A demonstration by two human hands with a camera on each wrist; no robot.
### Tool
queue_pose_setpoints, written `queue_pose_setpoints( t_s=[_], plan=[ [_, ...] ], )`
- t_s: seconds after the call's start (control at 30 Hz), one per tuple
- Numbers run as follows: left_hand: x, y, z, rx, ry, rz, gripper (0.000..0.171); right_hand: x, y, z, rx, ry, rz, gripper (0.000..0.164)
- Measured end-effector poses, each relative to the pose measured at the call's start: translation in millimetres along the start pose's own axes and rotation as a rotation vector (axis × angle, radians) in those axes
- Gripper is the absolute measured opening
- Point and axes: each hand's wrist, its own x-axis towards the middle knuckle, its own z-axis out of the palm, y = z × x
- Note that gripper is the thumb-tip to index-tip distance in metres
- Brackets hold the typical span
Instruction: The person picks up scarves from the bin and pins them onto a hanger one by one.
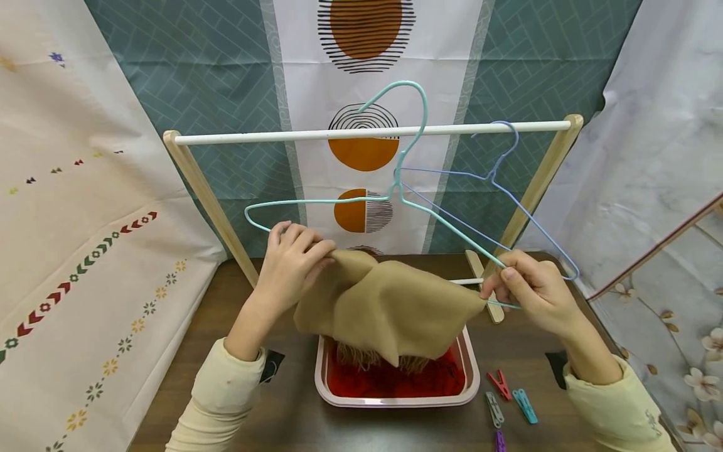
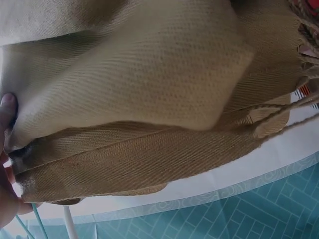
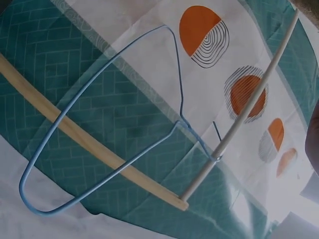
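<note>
A tan fringed scarf (image 1: 395, 301) is draped over the lower part of a mint-green hanger (image 1: 339, 201), its fringe hanging down. My left hand (image 1: 294, 257) grips the scarf's upper left edge, close to the hanger's left arm. In the left wrist view the folded scarf (image 2: 139, 94) fills most of the picture, and part of that hand (image 2: 7, 194) shows at the left edge. My right hand (image 1: 536, 292) pinches the hanger's right end, with the scarf's right corner at its fingertips. The hanger's bottom bar is mostly hidden by the cloth.
A blue hanger (image 1: 522, 210) hangs at the right of the white rod (image 1: 254, 136) on a wooden rack. Below the scarf, a pink basin (image 1: 395, 402) holds red cloth (image 1: 367, 380). Several clothespins (image 1: 525, 405) lie to the basin's right on the dark table (image 1: 294, 427).
</note>
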Motion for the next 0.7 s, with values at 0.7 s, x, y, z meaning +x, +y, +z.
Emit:
queue_pose_setpoints(
  t_s=[0.7],
  plan=[
    [4.8,5.8,-4.3,-0.036,0.04,0.029,0.031,1,-14,-7,-0.309,-0.083,0.276,0.043]
  ],
)
